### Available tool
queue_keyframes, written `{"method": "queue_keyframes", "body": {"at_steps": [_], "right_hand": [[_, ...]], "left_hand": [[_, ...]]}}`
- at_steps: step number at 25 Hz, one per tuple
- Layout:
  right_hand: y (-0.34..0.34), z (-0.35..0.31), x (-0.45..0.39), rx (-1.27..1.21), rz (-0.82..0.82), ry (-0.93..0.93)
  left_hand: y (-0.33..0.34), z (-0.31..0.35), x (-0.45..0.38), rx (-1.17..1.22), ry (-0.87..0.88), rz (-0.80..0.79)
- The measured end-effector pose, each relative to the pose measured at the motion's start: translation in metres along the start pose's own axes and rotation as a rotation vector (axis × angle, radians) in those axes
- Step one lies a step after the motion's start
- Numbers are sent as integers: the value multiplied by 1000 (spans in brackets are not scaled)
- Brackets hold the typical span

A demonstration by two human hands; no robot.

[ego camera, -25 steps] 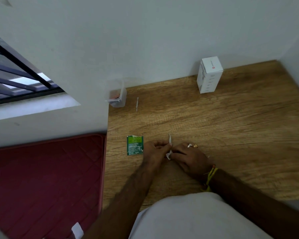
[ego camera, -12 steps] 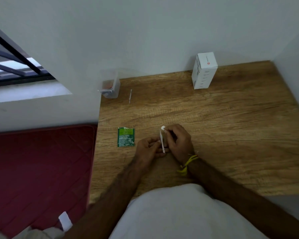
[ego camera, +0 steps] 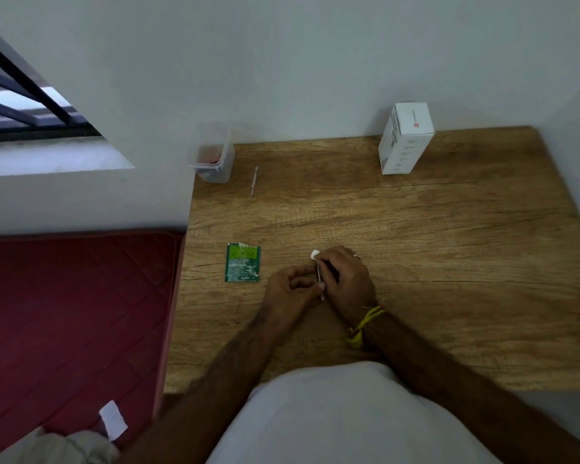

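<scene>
One green sachet (ego camera: 242, 262), one white box (ego camera: 405, 139), one clear tub (ego camera: 212, 160) and two thin white sticks (ego camera: 254, 180) (ego camera: 319, 274).

On the wooden desk (ego camera: 432, 236) both hands meet near the front edge. The right hand (ego camera: 347, 279) pinches the upper part of a thin white strip (ego camera: 315, 254), and the left hand (ego camera: 293, 286) pinches its lower part with curled fingers; the strip stands almost upright between them. A yellow thread (ego camera: 365, 321) is tied around the right wrist. A green packet (ego camera: 242, 262) with a torn top lies flat just to the left of the hands. At the far edge, against the wall (ego camera: 282, 61), there is a clear plastic tub (ego camera: 213, 162) in the left corner, a thin white stick (ego camera: 254, 180) beside it, and a white box (ego camera: 404, 139) standing well apart to the right. A red mattress (ego camera: 74, 313) lies left of the desk, under a barred window (ego camera: 21, 95).
</scene>
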State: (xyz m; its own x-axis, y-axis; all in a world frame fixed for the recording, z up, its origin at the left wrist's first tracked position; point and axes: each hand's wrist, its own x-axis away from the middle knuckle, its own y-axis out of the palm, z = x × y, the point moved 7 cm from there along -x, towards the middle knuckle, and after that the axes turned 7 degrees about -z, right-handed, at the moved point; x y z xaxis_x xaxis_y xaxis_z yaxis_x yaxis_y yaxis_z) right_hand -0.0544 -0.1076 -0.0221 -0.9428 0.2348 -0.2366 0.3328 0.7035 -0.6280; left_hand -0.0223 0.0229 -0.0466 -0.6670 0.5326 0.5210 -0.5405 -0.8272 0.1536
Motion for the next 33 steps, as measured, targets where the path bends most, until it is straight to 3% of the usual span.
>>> {"method": "queue_keyframes", "body": {"at_steps": [4, 5, 8, 10, 33], "right_hand": [[-25, 10, 5, -80, 278, 135], [-25, 9, 4, -77, 277, 135], [-7, -1, 2, -23, 64, 39], [0, -1, 2, 23, 6, 13], [-2, -2, 7, 90, -65, -86]], "left_hand": [[-2, 1, -2, -46, -48, 43], [-3, 2, -2, -48, -52, 50], [-2, 1, -3, -38, -41, 35], [-2, 1, -2, -48, -25, 28], [-1, 3, 4, -70, 15, 23]]}}
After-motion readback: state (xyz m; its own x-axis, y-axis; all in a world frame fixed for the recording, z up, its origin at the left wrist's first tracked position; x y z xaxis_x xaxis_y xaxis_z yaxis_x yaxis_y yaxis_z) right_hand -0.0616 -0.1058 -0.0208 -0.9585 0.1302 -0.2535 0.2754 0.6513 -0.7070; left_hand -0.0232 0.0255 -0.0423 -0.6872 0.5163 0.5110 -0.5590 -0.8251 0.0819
